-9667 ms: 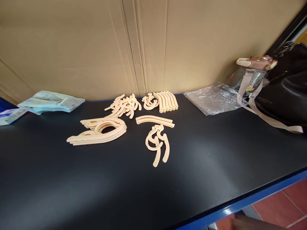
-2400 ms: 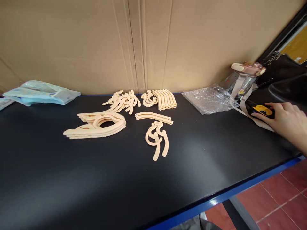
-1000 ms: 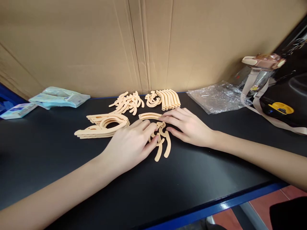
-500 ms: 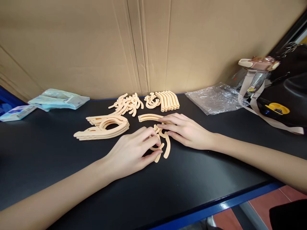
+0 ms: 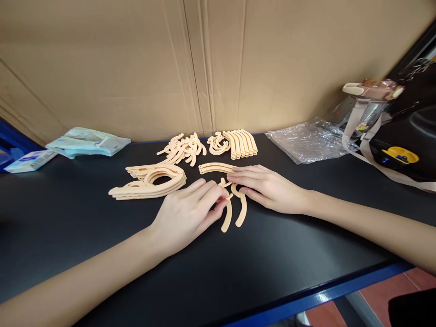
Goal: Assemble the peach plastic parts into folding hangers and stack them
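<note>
My left hand (image 5: 190, 218) is closed in a pinch on a small beige hook piece (image 5: 230, 196), mostly hidden by the fingers. My right hand (image 5: 270, 190) lies low over the table with fingers stretched out, its fingertips at the hanger parts. Two curved beige hanger arms, a left one (image 5: 226, 217) and a right one (image 5: 241, 211), point toward me beneath and between the hands. Just behind, a short stack of curved hanger arms (image 5: 214, 168) reaches to the right fingertips. Left of my left hand lies a stack of folded beige hangers (image 5: 146, 193).
Along the back are a loose pile of small parts (image 5: 182, 147), several hooks (image 5: 218, 144) and a row of curved arms (image 5: 243, 144). A clear plastic bag (image 5: 299, 141), strapped bottle (image 5: 371, 102) and dark bag (image 5: 408, 131) stand right. Tissue packs (image 5: 86, 141) lie left.
My left hand has drawn its fingers tighter, and the hook piece has turned so less of it shows. The right hand stays nearly in place. The whole view has shifted slightly.
</note>
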Action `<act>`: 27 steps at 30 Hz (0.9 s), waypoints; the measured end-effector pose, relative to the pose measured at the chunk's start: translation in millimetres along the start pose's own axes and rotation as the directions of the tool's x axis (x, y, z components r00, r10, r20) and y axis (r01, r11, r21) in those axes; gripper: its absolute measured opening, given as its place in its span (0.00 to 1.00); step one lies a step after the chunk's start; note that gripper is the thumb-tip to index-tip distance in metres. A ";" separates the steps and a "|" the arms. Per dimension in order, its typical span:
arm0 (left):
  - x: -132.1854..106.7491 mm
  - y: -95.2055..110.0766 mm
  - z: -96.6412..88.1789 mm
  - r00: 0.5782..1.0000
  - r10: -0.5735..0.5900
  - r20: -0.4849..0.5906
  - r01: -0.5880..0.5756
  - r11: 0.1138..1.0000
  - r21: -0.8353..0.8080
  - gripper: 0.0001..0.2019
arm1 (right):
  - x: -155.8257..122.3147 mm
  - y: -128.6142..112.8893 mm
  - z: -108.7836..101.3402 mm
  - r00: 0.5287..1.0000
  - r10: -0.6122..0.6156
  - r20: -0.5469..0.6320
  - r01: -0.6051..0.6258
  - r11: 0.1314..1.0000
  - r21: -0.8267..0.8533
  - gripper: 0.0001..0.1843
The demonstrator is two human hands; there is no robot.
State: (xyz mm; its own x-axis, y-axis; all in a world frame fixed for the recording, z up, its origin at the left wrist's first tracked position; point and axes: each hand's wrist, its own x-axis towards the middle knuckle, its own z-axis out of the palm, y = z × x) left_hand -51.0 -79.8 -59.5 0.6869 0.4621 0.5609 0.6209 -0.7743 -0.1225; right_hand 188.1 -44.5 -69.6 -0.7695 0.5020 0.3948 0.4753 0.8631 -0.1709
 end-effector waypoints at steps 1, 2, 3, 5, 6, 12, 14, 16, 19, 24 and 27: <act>0.5 0.0 0.1 1.000 -0.002 0.003 0.002 1.000 -0.020 0.03 | 0.0 -0.1 0.0 1.000 -0.001 -0.002 0.001 1.000 -0.002 0.18; 0.9 0.0 0.2 1.000 -0.001 0.005 0.001 0.999 -0.035 0.04 | 0.0 -0.2 0.0 1.000 -0.002 -0.003 0.002 1.000 -0.006 0.18; 1.2 0.1 0.0 1.000 0.004 0.008 -0.004 0.999 -0.044 0.04 | -0.1 -0.3 0.1 1.000 -0.003 -0.004 0.003 1.000 -0.010 0.18; 1.2 0.2 -0.6 1.000 0.016 0.015 -0.016 0.999 -0.032 0.05 | -0.1 -0.5 0.1 1.000 -0.003 -0.006 0.003 1.000 -0.014 0.18; 0.9 0.2 -1.0 1.000 0.020 0.013 -0.019 1.000 -0.012 0.06 | -0.1 -0.6 0.0 1.000 -0.004 -0.006 0.004 1.000 -0.014 0.18; -2.9 -1.0 -1.9 0.999 -0.045 -0.016 0.046 0.997 0.057 0.12 | 0.0 -2.0 -1.4 1.000 -0.004 -0.001 0.003 1.000 -0.004 0.18; -3.5 -1.6 -1.5 0.997 -0.075 -0.029 0.075 0.997 0.004 0.12 | -0.3 -2.2 -1.8 1.000 0.009 -0.004 -0.009 1.000 -0.013 0.18; -3.3 -2.2 -1.2 0.994 -0.101 -0.042 0.097 0.992 -0.078 0.12 | -0.5 -2.1 -1.9 0.999 0.020 -0.027 -0.021 0.999 -0.029 0.17; -2.4 -2.8 -1.4 0.989 -0.129 -0.068 0.113 0.973 -0.203 0.14 | -0.8 -1.9 -2.2 0.995 0.023 -0.098 -0.027 0.999 -0.044 0.14; -2.3 -2.4 -3.3 0.988 -0.124 -0.094 0.092 0.953 -0.289 0.17 | -0.9 -3.5 -3.7 0.981 -0.054 -0.188 0.051 0.999 -0.018 0.09; -3.5 -2.6 -3.2 0.992 -0.092 -0.085 0.063 0.952 -0.300 0.18 | -1.6 -4.3 -4.4 0.980 -0.064 -0.187 0.061 0.998 -0.020 0.07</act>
State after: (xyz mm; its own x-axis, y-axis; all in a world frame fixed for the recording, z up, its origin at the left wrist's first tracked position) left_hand -56.2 -80.8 -58.5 0.5921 0.4930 0.6375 0.5209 -0.8377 0.1640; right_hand 189.2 -49.3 -65.5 -0.7050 0.4264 0.5667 0.4358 0.8909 -0.1282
